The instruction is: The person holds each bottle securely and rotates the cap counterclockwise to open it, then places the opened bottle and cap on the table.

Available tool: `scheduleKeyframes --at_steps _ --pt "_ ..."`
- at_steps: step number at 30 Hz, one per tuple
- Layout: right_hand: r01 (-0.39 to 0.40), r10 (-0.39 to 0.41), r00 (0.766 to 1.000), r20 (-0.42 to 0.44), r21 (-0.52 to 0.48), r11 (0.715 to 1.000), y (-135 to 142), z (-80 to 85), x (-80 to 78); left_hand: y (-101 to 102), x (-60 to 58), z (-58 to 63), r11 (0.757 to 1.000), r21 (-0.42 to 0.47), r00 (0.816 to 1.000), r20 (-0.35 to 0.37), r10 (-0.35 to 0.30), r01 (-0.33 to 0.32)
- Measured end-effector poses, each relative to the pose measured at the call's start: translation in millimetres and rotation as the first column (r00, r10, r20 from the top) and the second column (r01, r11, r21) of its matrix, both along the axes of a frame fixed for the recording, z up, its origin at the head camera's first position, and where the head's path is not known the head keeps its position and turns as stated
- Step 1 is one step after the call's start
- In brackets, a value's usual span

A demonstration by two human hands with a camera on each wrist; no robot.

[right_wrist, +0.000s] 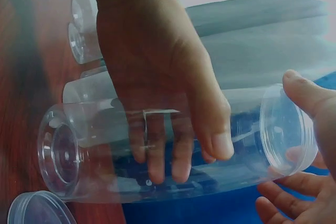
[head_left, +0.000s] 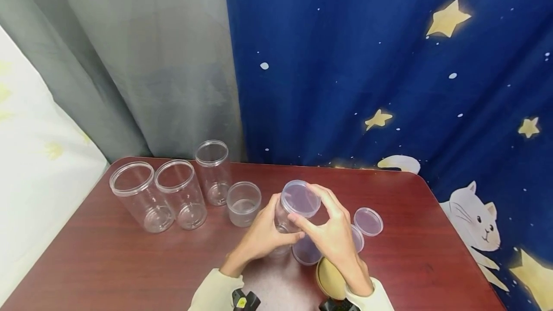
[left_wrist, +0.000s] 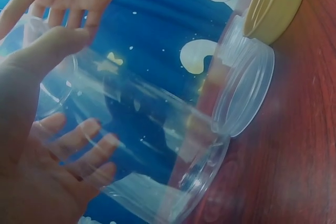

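Observation:
A tall clear plastic jar [head_left: 282, 219] stands upright on the table in front of me, and my left hand [head_left: 263, 234] grips it around its side. On its mouth sits a translucent lid [head_left: 301, 198]. My right hand [head_left: 334, 229] holds this lid by the rim, thumb at the near side and fingers at the far side. In the left wrist view the clear wall of the jar [left_wrist: 152, 129] shows the left fingers through it. The right wrist view shows the jar's ribbed top [right_wrist: 281, 129] between the right thumb and fingers. Whether the lid is fully seated, I cannot tell.
Several open clear jars stand to the left, among them a tall jar [head_left: 181, 196] and a short jar [head_left: 244, 205]. Right of the held jar lie loose translucent lids, including one lid [head_left: 368, 221], and a gold lid [head_left: 329, 280]. Curtains [head_left: 345, 61] hang behind the table [head_left: 414, 253].

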State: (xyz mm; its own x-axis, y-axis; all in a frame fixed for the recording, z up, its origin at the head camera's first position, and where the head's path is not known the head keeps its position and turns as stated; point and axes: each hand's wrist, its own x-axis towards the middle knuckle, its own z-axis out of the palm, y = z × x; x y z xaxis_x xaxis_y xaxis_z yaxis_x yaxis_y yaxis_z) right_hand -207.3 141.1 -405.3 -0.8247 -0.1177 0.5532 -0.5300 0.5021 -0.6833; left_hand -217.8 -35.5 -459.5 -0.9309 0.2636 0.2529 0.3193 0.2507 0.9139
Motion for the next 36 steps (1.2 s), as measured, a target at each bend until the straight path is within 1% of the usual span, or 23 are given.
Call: scheduleKeyframes --at_steps 3,6,9,16,21,23,26,31,33,36 --pt "-0.049 0.049 0.998 0.035 -0.01 0.999 3 0.3 3.3 -3 2.3 1.5 1.0 -0.012 1.0 0.006 -0.023 0.023" --pt "-0.097 0.099 0.992 0.074 -0.026 0.995 4 0.6 4.7 -5 3.9 3.7 0.999 -0.015 0.999 0.013 -0.029 0.029" --pt "-0.13 0.133 0.986 0.097 -0.041 0.991 5 2.2 4.3 -7 2.6 6.2 0.999 -0.023 0.999 0.007 -0.033 0.033" --pt "-0.202 0.203 0.973 0.108 -0.023 0.979 10 9.4 0.7 -9 -2.2 9.6 0.999 -0.036 0.999 -0.013 -0.04 0.039" --pt "-0.244 0.244 0.964 0.106 -0.011 0.97 11 11.0 0.6 -10 -3.5 8.7 0.998 -0.045 0.999 -0.025 -0.048 0.047" --pt "-0.243 0.243 0.965 0.098 -0.008 0.97 10 9.2 1.8 -10 -3.2 7.6 0.998 -0.047 0.998 -0.034 -0.05 0.048" --pt "-0.213 0.212 0.975 0.068 -0.001 0.977 7 6.0 4.0 -11 -2.0 5.5 0.997 -0.046 0.998 -0.038 -0.056 0.054" --pt "-0.108 0.108 0.994 0.0 0.014 0.994 0 4.4 6.1 -10 -1.4 3.9 0.997 -0.062 0.998 -0.04 -0.057 0.054" --pt "-0.069 0.069 0.997 -0.027 0.018 0.997 -2 4.8 6.0 -9 -1.6 4.0 0.996 -0.07 0.998 -0.042 -0.052 0.049" --pt "-0.032 0.033 0.998 -0.049 0.014 0.999 -2 5.1 5.5 -7 -1.8 4.1 0.996 -0.078 0.998 -0.037 -0.042 0.039"
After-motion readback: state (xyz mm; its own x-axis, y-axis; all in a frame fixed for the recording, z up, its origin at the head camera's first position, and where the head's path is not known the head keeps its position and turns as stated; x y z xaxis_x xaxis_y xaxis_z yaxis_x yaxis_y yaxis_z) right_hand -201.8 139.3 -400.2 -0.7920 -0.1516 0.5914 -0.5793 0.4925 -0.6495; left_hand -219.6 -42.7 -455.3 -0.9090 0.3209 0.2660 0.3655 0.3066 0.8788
